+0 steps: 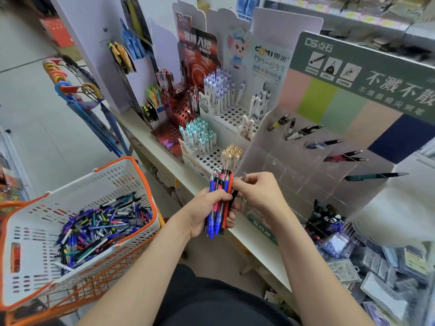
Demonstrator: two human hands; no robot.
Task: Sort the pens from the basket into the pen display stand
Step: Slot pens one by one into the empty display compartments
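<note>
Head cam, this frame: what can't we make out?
1. Head view: whether the right hand grips a pen from the bundle; its own fingers cover the contact.
2. Head view: bundle's pen count; the left hand wraps it.
3. Head view: the basket pile's count; pens overlap, too small.
4. Head view: packets bottom right; blurred, cut by the edge.

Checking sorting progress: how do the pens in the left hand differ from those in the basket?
The pen bundle in the left hand stands upright, aligned, mostly blue and red; the basket pens lie jumbled in more colours. The pen bundle is few, the basket pens many. Both are unsorted.
</note>
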